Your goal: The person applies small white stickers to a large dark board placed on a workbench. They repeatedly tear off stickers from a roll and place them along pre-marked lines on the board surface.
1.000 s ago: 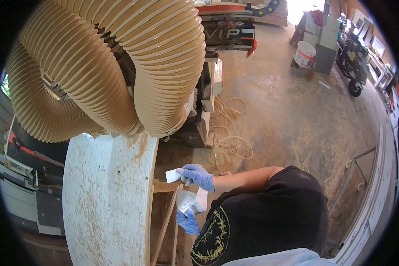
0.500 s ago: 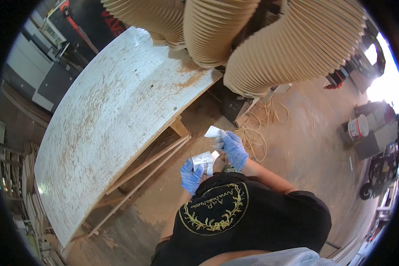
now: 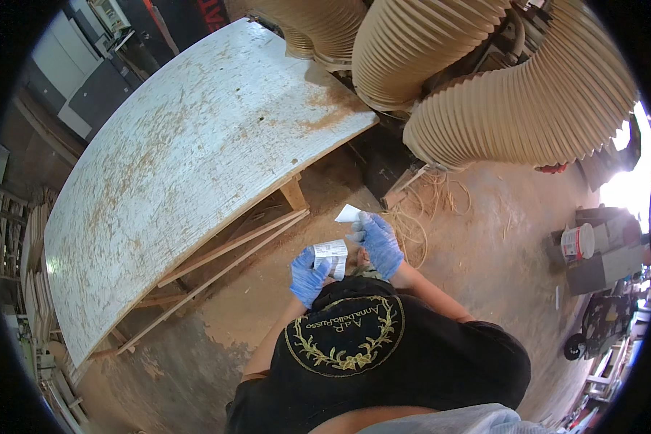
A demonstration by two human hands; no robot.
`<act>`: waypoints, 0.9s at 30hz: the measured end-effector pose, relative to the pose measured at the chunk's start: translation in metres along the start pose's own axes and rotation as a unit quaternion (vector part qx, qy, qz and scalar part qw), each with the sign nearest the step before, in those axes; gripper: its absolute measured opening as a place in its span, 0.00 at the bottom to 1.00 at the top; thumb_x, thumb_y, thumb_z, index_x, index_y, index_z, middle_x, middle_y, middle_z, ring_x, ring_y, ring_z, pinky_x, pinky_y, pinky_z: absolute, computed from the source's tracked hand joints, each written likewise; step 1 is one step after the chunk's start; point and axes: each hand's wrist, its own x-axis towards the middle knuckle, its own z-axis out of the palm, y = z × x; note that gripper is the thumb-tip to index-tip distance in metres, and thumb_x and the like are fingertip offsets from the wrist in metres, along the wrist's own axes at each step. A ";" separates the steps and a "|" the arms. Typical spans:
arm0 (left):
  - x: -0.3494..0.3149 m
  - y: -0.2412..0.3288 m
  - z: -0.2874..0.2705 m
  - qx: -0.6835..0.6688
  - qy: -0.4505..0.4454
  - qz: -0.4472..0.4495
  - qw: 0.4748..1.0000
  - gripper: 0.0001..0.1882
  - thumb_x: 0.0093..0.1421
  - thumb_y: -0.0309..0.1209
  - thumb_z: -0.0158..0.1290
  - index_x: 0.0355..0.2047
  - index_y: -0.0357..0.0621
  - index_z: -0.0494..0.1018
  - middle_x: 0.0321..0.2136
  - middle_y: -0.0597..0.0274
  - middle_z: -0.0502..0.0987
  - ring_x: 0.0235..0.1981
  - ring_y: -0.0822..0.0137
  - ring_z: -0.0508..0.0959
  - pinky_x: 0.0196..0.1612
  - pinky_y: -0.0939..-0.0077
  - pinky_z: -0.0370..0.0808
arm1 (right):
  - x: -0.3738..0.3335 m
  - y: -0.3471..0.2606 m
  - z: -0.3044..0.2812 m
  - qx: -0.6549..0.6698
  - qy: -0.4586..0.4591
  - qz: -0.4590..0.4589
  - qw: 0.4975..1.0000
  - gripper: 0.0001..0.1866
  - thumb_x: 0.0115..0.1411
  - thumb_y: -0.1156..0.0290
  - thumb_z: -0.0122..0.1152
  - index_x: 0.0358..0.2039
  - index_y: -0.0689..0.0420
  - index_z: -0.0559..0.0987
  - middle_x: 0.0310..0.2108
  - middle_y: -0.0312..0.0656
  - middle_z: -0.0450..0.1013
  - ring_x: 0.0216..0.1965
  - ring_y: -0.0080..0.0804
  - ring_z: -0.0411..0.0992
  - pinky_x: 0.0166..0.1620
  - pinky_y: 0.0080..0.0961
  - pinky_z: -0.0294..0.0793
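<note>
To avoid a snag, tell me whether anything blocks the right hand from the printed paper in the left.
Nothing visible does. The right hand, pinching a white slip, has an open gap to the printed paper in the left hand. The white panel lies off to the left, outside that gap.

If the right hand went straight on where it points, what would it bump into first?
Beyond the white slip it holds, the right hand would likely meet the wooden support under the white panel, though depth is unclear.
</note>
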 end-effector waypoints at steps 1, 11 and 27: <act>0.000 -0.001 0.000 -0.001 0.001 0.009 1.000 0.16 0.50 0.39 0.53 0.30 0.37 0.72 0.25 0.55 0.75 0.26 0.67 0.75 0.31 0.74 0.70 | 0.000 0.000 0.000 -0.001 0.002 -0.001 1.000 0.11 0.54 0.62 0.56 0.31 0.57 0.73 0.23 0.35 0.69 0.20 0.21 0.68 0.28 0.18 0.72; 0.001 -0.002 -0.002 0.017 0.007 0.024 1.000 0.16 0.50 0.39 0.54 0.31 0.37 0.71 0.24 0.58 0.74 0.26 0.69 0.73 0.31 0.75 0.70 | -0.006 -0.005 0.004 -0.008 -0.016 0.006 1.000 0.11 0.54 0.63 0.57 0.31 0.57 0.73 0.24 0.35 0.70 0.21 0.21 0.68 0.29 0.18 0.72; 0.036 0.003 -0.004 -0.042 0.048 0.023 0.998 0.14 0.51 0.37 0.53 0.32 0.38 0.72 0.26 0.59 0.74 0.28 0.69 0.73 0.33 0.75 0.69 | 0.032 -0.026 0.002 -0.009 -0.016 -0.029 0.999 0.09 0.56 0.67 0.53 0.35 0.58 0.71 0.26 0.35 0.68 0.22 0.19 0.67 0.32 0.21 0.73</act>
